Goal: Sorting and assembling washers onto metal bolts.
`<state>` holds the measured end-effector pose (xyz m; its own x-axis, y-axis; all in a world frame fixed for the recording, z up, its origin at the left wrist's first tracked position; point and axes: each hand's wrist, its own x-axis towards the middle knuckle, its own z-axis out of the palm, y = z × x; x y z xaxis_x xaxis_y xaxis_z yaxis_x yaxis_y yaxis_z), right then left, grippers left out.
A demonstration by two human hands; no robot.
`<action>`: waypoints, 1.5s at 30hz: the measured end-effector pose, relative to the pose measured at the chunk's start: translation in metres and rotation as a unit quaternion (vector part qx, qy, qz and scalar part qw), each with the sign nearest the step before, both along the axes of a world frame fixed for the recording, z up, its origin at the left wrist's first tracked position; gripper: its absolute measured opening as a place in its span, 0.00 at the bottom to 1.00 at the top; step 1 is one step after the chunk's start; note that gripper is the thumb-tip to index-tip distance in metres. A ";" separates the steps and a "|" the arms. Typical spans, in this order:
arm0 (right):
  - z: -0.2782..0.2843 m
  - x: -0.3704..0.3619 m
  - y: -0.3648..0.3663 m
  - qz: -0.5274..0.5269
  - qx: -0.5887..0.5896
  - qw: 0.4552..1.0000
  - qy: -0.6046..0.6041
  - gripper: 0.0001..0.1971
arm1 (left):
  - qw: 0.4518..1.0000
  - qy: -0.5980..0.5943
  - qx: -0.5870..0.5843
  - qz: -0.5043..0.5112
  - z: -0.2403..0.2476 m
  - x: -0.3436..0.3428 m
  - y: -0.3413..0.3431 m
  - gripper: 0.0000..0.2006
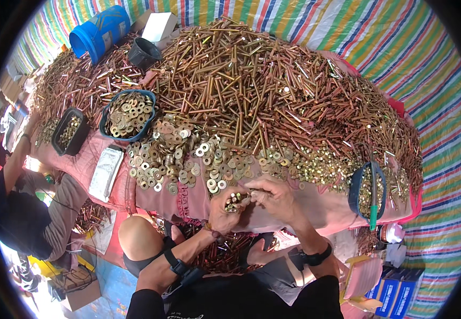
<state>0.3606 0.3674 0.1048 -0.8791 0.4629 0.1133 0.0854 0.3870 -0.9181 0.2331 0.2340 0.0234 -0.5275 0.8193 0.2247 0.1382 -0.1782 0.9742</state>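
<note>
Head view. Just below the frame's centre, the left hand (226, 208) was seen clenched around a small bundle of brass-coloured bolts (234, 200), their heads pointing up and right. The right hand (274, 195) was held touching it from the right, its fingertips (252, 195) pinched at the bolt ends; whether a washer was gripped between them could not be told. Directly above both hands, loose washers (188, 159) were spread across the pink cloth (315, 204), and behind them a large heap of long bolts (273, 85) filled the upper centre. A blue bowl of washers (128, 114) and a dark tray (69, 132) lay at centre left, a blue bucket (99, 31) at upper left, and a blue basket (369, 192) with a green-handled tool at centre right. Another person's arm (18, 159) was visible at the left edge.

The step in hand was judged to be the fitting of washers onto held bolts. It would be done well if the bundle were kept firmly clamped and level, one bolt end being presented at a time, so that none slipped onto the cloth.
</note>
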 end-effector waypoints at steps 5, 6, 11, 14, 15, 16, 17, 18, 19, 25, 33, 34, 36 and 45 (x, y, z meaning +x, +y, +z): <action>0.009 0.000 -0.006 -0.004 0.167 0.986 0.029 0.12 | 1.000 0.014 0.005 -0.002 0.007 0.000 -0.002 0.10; 0.009 0.001 -0.008 -0.011 0.155 0.988 0.021 0.11 | 1.000 0.015 0.005 -0.002 0.006 0.000 -0.002 0.10; 0.007 0.002 -0.014 -0.041 0.147 0.987 0.043 0.10 | 1.000 0.025 0.017 -0.006 0.001 -0.001 -0.001 0.11; 0.007 0.004 -0.017 -0.066 0.106 0.992 0.014 0.10 | 0.999 0.046 0.001 -0.013 0.005 -0.001 -0.003 0.13; 0.007 0.004 -0.017 -0.064 0.114 0.991 0.012 0.10 | 0.999 0.045 -0.001 -0.015 0.005 -0.002 -0.003 0.13; 0.006 0.005 -0.017 -0.061 0.123 0.991 0.009 0.11 | 0.999 0.040 0.004 -0.020 0.004 -0.002 -0.003 0.11; 0.005 0.005 -0.016 -0.061 0.121 0.991 0.009 0.11 | 0.999 0.035 0.008 -0.024 0.004 -0.003 -0.002 0.10; 0.003 0.005 -0.015 -0.056 0.146 0.987 0.035 0.11 | 0.999 0.034 0.006 -0.024 0.005 -0.003 -0.001 0.10; 0.002 0.006 -0.014 -0.051 0.170 0.982 0.061 0.10 | 0.998 0.055 0.012 -0.023 0.005 -0.003 0.000 0.12; -0.007 0.014 -0.007 -0.004 -0.020 0.999 0.043 0.11 | 0.997 0.069 0.025 -0.039 0.004 -0.006 0.001 0.15; -0.021 0.021 -0.010 -0.005 -0.228 0.973 0.047 0.12 | 0.995 0.070 0.033 -0.065 0.001 -0.010 0.004 0.15; -0.022 0.021 -0.010 -0.007 -0.252 0.966 0.051 0.12 | 0.996 0.062 0.015 -0.068 0.001 -0.010 0.003 0.14; -0.026 0.023 -0.010 -0.006 -0.272 0.960 0.061 0.12 | 0.996 0.052 -0.003 -0.073 0.002 -0.010 0.004 0.14; -0.017 0.020 -0.017 -0.090 -0.037 0.995 0.014 0.12 | 0.996 0.049 0.008 -0.077 0.000 -0.010 0.006 0.14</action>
